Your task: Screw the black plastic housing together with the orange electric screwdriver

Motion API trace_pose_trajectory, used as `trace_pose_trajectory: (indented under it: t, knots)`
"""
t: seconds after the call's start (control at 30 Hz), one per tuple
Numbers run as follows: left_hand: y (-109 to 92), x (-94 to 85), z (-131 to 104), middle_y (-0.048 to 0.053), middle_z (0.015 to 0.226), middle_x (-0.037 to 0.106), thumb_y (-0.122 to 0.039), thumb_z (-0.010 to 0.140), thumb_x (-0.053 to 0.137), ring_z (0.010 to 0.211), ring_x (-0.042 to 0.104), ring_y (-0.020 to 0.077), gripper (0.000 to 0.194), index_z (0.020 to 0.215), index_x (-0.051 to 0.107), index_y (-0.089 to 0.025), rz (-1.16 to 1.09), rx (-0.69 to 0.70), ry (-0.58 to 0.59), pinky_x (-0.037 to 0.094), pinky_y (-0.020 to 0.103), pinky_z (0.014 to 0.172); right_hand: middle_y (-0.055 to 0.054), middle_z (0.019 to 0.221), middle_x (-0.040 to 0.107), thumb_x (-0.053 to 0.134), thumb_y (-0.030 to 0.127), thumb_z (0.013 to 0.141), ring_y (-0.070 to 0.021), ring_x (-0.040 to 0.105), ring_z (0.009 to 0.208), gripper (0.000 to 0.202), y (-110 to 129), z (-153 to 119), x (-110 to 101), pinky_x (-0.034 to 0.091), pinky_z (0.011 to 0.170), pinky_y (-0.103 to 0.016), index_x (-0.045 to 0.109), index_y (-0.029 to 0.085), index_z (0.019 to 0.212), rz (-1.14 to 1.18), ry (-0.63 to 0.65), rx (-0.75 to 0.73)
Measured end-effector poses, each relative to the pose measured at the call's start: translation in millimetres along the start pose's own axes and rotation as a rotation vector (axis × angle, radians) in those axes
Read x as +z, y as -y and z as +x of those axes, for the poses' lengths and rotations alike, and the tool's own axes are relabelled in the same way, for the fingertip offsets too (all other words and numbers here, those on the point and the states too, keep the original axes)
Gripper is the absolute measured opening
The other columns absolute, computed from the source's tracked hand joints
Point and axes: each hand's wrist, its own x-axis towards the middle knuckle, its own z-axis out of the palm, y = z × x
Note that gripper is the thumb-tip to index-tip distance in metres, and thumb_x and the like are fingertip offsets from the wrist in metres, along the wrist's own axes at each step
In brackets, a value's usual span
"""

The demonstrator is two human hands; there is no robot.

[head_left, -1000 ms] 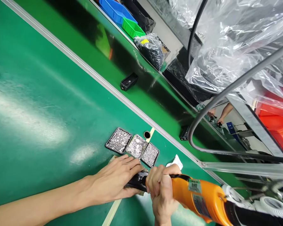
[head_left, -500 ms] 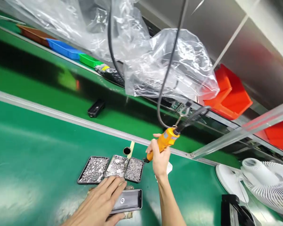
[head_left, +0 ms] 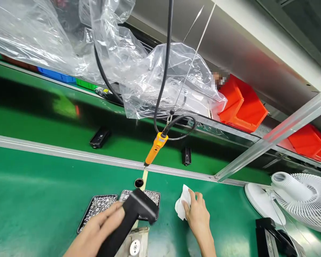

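Note:
My left hand (head_left: 103, 226) grips a long black plastic housing (head_left: 128, 217) with a wider, T-shaped end, tilted up and slightly blurred. Below it is a worn fixture block (head_left: 143, 235) bearing a round white disc (head_left: 135, 247). My right hand (head_left: 199, 212) has its fingers closed on a crumpled white wipe (head_left: 184, 202) on the green bench. An orange electric screwdriver (head_left: 156, 148) dangles from its cord, out of both hands. Small metal parts fill the left black tray (head_left: 98, 207); the trays to its right are partly covered by the housing.
Two black parts, one (head_left: 100, 137) at left and another (head_left: 187, 156) at right, lie behind the metal rail (head_left: 69, 155). A white fan (head_left: 305, 200) stands at right, with black equipment (head_left: 267, 235) before it. Plastic bags (head_left: 160, 82) and red bins (head_left: 243, 105) occupy the shelf.
My right hand has let go of the screwdriver, which now hangs, and has taken hold of the wipe. My left hand has lifted the housing off the fixture and tilted it.

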Motion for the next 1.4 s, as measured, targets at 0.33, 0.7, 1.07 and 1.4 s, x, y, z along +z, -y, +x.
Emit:
trace_pose_trajectory:
  t: [0.33,0.7,1.07,1.4]
  knots:
    - [10.5,-0.4,17.6,0.023,0.106,0.071,-0.048,0.092,0.079,0.081,0.071,0.0260,0.058,0.126,0.067,-0.002,-0.756,-0.339,0.037,0.064,0.036,0.074,-0.012,0.100,0.071,0.059,0.048,0.100,-0.0281,0.073,0.086,0.028,88.8,-46.2,-4.4,0.063,0.071,-0.038,0.067,0.024,0.113,0.625,0.206,-0.223]
    - [7.4,5.0,5.3,0.015,0.126,0.070,-0.044,0.093,0.079,0.111,0.070,0.0284,0.062,0.143,0.059,-0.012,-0.826,-0.315,0.002,0.062,0.032,0.091,-0.009,0.111,0.072,0.059,0.013,0.098,-0.0268,0.059,0.090,0.015,194.2,-88.1,30.1,0.048,0.072,-0.040,0.066,0.018,0.110,0.134,-0.103,-0.854]
    - [6.7,7.4,4.4,0.015,0.124,0.071,-0.045,0.094,0.077,0.109,0.071,0.0289,0.058,0.141,0.062,-0.014,-0.801,-0.278,-0.003,0.062,0.032,0.088,-0.004,0.103,0.076,0.062,0.012,0.097,-0.0240,0.057,0.080,0.013,192.7,-94.5,24.4,0.036,0.066,-0.039,0.066,0.021,0.106,0.207,-0.089,-0.881]
    - [9.5,2.3,7.5,0.019,0.106,0.072,-0.053,0.094,0.074,0.086,0.072,0.0270,0.056,0.126,0.069,-0.007,-0.698,-0.273,0.014,0.062,0.032,0.072,-0.003,0.083,0.068,0.059,0.042,0.103,-0.0148,0.059,0.065,0.022,165.7,-58.3,-20.7,0.043,0.055,-0.024,0.063,0.021,0.102,0.866,0.353,-0.171]
